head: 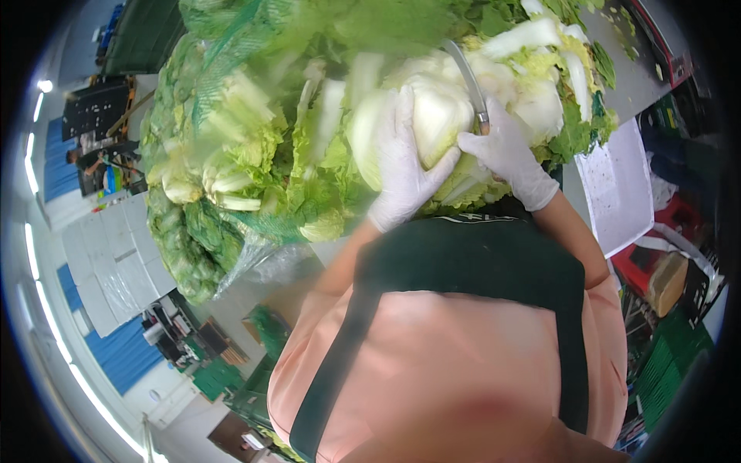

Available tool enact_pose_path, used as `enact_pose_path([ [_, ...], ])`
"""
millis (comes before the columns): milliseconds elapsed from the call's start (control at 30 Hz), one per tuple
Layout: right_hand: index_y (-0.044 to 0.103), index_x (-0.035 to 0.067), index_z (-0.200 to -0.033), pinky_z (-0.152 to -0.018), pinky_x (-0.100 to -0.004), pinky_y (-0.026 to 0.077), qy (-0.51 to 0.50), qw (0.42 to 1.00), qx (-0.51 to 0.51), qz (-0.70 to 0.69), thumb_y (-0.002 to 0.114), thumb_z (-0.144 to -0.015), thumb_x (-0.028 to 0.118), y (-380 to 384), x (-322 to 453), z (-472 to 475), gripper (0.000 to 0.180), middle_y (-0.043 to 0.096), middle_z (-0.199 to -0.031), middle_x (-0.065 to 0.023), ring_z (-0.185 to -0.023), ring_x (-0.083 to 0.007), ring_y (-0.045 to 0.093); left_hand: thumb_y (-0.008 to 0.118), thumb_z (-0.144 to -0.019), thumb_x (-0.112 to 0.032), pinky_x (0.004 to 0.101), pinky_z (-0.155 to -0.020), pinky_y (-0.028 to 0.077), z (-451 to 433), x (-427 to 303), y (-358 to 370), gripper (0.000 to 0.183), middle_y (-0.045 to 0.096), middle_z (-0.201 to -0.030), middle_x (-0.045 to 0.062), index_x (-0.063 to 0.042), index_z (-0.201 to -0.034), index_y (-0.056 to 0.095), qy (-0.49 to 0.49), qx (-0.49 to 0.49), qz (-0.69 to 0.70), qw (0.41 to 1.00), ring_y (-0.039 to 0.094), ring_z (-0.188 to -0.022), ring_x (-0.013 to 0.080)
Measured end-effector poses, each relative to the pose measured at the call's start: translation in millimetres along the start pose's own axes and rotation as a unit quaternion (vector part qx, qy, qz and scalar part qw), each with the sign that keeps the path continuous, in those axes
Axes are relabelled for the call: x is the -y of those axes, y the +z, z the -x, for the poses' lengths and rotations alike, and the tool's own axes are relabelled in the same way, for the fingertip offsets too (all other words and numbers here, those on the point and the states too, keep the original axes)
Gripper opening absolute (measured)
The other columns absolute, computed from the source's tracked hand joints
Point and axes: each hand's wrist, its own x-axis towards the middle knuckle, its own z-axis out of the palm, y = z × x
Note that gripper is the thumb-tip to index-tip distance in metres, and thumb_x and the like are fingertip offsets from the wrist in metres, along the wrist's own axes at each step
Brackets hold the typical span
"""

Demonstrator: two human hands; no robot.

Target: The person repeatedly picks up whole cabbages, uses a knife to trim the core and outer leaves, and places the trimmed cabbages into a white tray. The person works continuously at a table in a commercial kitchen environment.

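Observation:
My left hand [404, 165], in a white glove, grips a pale napa cabbage [443, 107], thumb and fingers spread around its near side. In my right hand [509, 153], also gloved, is a knife with a curved blade [470, 78]. Its blade points away from me, along the right side of the cabbage, and I cannot tell whether it touches. Around both hands lies a heap of loose cabbage leaves [324, 139]. White leaf stalks [524, 37] lie on the heap beyond my right hand.
Green mesh sacks of cabbages [200, 243] stand at the left. A white plastic bin [619, 191] is at my right, below the grey table edge [642, 95]. White boxes [118, 254] are stacked farther left, with another person [90, 159] in the background.

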Motion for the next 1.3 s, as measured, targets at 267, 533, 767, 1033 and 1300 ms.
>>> enact_pose_path([
  [267,0.05,-0.002,-0.133,-0.079,-0.0347,0.051,-0.079,0.991,-0.043,0.103,0.074,-0.077,0.028,-2.3,-16.0,-12.7,0.068,0.064,-0.101,-0.0171,-0.09,-0.0248,0.063,0.088,-0.067,-0.022,0.0445,-0.113,0.034,-11.2,1.9,7.2,0.113,0.044,-0.139,0.025,0.004,-0.153,0.019,-0.124,-0.03,0.206,0.97,0.043,-0.132,0.0379],
  [533,0.054,0.004,-0.134,-0.072,-0.0386,0.05,-0.11,0.99,-0.019,0.088,0.066,-0.088,0.026,-12.5,-16.5,-9.2,0.052,0.064,-0.087,-0.0111,-0.078,-0.0241,0.061,0.093,-0.059,-0.027,0.042,-0.112,0.038,-29.7,41.8,-7.9,0.121,0.044,-0.142,0.023,0.004,-0.152,0.022,-0.107,0.089,0.135,0.981,0.047,-0.131,0.0351],
  [767,0.056,0.007,-0.135,-0.057,-0.0245,0.043,-0.05,0.991,0.016,-0.123,0.063,-0.091,0.015,2.3,-30.3,-17.6,0.046,0.068,-0.105,-0.0018,-0.062,-0.0084,0.049,0.085,-0.075,-0.028,0.0392,-0.108,0.045,-44.1,69.4,-71.4,0.093,0.051,-0.14,0.015,-0.002,-0.149,0.034,-0.205,0.076,0.481,0.849,0.053,-0.128,0.0249],
  [1033,0.051,0.005,-0.14,-0.085,-0.0263,0.047,-0.286,0.953,0.015,-0.102,0.073,-0.086,0.025,5.7,50.1,5.8,0.062,0.064,-0.123,-0.0085,-0.096,-0.013,0.057,0.074,-0.088,-0.043,0.0534,-0.108,0.047,-31.7,44.6,-89.1,0.079,0.05,-0.146,0.015,-0.011,-0.15,0.038,-0.162,-0.08,0.758,0.627,0.052,-0.131,0.0335],
  [1300,0.043,0.013,-0.148,-0.087,-0.0338,0.056,-0.465,0.843,-0.163,0.215,0.084,-0.071,0.025,25.3,72.0,33.1,0.088,0.046,-0.151,-0.0153,-0.114,-0.0292,0.064,0.066,-0.093,-0.047,0.0521,-0.116,0.038,-37.1,-1.2,-54.5,0.076,0.045,-0.148,0.013,-0.013,-0.152,0.031,-0.127,-0.222,0.729,0.635,0.045,-0.136,0.0314],
])
